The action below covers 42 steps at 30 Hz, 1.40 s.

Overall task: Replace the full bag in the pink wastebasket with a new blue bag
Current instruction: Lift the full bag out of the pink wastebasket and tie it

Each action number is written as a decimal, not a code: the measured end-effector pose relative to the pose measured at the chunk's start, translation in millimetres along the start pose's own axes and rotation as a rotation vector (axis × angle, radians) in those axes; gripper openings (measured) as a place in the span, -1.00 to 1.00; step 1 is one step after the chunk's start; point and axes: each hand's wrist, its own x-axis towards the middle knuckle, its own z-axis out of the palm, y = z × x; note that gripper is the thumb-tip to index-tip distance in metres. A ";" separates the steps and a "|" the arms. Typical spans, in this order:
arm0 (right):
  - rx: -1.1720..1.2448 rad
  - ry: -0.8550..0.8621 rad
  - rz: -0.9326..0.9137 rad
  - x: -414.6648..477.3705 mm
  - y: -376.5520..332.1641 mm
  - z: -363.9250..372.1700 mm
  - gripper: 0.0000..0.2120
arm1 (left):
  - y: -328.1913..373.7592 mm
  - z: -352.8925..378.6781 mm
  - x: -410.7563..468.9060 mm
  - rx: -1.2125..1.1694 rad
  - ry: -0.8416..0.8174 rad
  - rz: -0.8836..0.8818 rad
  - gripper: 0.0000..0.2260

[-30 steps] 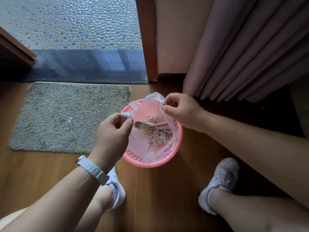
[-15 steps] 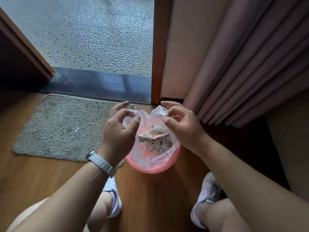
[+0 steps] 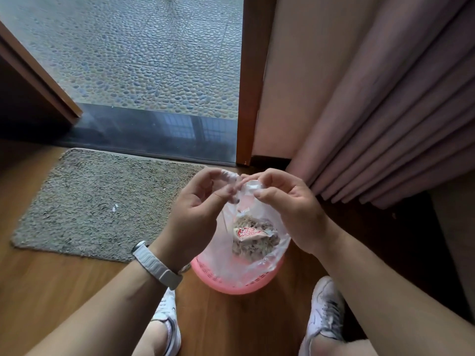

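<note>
Wood floor (image 3: 64, 291) is filling the lower view. A grey mat (image 3: 97, 201) is lying at your left before the doorway, pebble paving (image 3: 141, 60) is showing beyond the sill, and a curtain (image 3: 385, 111) is hanging at your right.

The basket (image 3: 231, 286) is standing on the floor between your shoes (image 3: 326, 309), just beside the mat's near corner. The clear bag (image 3: 257, 260) is sitting in it, with its lower part inside and its top drawn up above the rim. Pale shredded scraps and a red-and-white wrapper (image 3: 250, 232) are lying in the bag.

Your left hand (image 3: 195, 217), with a white watch (image 3: 156, 265) on the wrist, is curling its fingers and thumb and pinching the gathered plastic at the bag's mouth. Your right hand (image 3: 290, 209) is doing likewise, thumb and curled fingers nipping a bunched fold of the same edge. Both hands are meeting almost fingertip to fingertip over the basket's far side, with the bag hanging taut below them.
</note>
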 end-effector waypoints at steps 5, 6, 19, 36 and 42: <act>-0.048 0.068 -0.002 3.7 5.3 2.1 -0.77 | -4.0 -0.6 4.4 -0.072 0.001 -0.073 -0.86; -0.064 0.083 0.002 3.5 5.5 2.6 -0.78 | -4.6 -0.3 4.5 -0.071 -0.002 -0.082 -0.85; -0.320 0.039 -0.027 -0.6 19.2 2.4 -0.85 | 2.2 5.5 4.9 -0.154 -0.140 -0.223 -0.53; -0.292 0.031 -0.063 0.0 18.2 -6.2 -0.87 | -6.8 7.6 9.2 -0.124 -0.051 -0.377 -0.85; -0.307 0.068 -0.069 -1.1 19.1 -5.3 -0.90 | -6.9 16.1 6.5 0.019 0.027 -0.300 -0.90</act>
